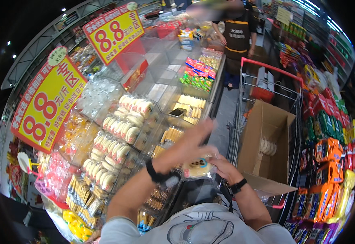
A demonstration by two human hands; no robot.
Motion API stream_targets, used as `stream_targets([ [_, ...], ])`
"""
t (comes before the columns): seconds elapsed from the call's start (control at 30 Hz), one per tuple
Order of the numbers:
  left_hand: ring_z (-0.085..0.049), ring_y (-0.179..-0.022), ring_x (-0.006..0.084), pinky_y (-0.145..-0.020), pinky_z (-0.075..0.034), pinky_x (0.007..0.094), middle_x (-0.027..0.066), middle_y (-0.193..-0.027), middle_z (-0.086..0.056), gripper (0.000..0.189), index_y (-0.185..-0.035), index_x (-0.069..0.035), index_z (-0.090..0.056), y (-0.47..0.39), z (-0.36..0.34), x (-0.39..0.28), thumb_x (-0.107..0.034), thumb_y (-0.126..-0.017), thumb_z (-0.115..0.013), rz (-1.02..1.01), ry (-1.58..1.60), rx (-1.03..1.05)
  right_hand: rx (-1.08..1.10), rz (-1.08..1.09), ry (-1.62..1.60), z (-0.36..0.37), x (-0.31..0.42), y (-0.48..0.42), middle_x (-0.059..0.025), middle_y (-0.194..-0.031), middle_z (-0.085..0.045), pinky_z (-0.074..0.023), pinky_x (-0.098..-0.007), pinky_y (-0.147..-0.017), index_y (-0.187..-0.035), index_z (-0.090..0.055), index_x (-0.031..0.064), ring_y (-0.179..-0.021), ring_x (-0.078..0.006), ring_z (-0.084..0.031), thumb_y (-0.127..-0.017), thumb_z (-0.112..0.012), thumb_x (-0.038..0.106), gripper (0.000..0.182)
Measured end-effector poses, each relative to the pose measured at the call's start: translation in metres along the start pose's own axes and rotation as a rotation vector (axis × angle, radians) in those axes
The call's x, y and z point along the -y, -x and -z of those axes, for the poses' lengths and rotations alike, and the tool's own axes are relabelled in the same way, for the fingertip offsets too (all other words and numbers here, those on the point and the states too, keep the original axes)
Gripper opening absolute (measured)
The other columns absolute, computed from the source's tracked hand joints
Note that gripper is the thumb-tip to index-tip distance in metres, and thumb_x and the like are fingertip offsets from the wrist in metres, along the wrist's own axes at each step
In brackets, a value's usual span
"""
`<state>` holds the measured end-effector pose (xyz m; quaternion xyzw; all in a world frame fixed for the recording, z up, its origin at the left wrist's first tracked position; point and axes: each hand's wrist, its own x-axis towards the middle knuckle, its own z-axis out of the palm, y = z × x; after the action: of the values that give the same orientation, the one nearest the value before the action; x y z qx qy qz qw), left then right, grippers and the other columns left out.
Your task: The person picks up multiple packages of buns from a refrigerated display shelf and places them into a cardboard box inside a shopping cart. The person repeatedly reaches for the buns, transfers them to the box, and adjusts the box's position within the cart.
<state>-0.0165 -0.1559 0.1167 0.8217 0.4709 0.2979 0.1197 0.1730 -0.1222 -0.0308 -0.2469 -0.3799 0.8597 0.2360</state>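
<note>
My right hand (221,167) holds a clear plastic packet of pale round pastries (199,169) by its right edge, in front of my chest. My left hand (199,134) is raised just above the packet, blurred, with its fingers extended and nothing seen in it. To the left, rows of wrapped white pastries (116,146) stand in clear bins. On the right, an open cardboard box (249,143) sits in a metal shopping cart (238,88), with a similar packet of pastries (268,147) inside.
Bins of wrapped sweets (197,74) and yellow price signs (49,100) line the left side. A dark phone-like object (178,112) lies on packed biscuits. A person in a dark apron (235,39) stands beyond the cart. Bagged snacks (327,170) fill the right side.
</note>
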Motion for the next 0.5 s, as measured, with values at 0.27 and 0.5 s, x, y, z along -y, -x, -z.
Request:
stream_targets([
  [0.27,-0.057,-0.121,0.0350,-0.099,-0.043,0.0584,0.0210,-0.146,-0.044,0.058,-0.131,-0.012,-0.057,-0.075,0.132,0.146,-0.022,-0.077,-0.077,0.420,-1.033,0.098,0.129,0.045,-0.122,0.024,-0.008,0.025,-0.0152,-0.138,-0.057,-0.0484,-0.0364,-0.104,-0.137,-0.048,-0.0062,-0.120,-0.0255,-0.061,-0.093,-0.063,0.011,0.050],
  [0.5,-0.049,-0.129,0.0345,-0.105,-0.035,0.0594,0.0186,-0.126,-0.059,0.042,-0.109,-0.004,-0.063,-0.082,0.107,0.150,-0.021,-0.073,-0.078,0.164,-1.110,-0.167,0.106,0.069,-0.126,0.021,0.039,0.065,-0.0113,-0.143,-0.053,-0.0437,-0.0344,-0.108,-0.142,-0.042,-0.0057,-0.128,-0.0203,-0.055,-0.094,-0.063,0.012,0.056],
])
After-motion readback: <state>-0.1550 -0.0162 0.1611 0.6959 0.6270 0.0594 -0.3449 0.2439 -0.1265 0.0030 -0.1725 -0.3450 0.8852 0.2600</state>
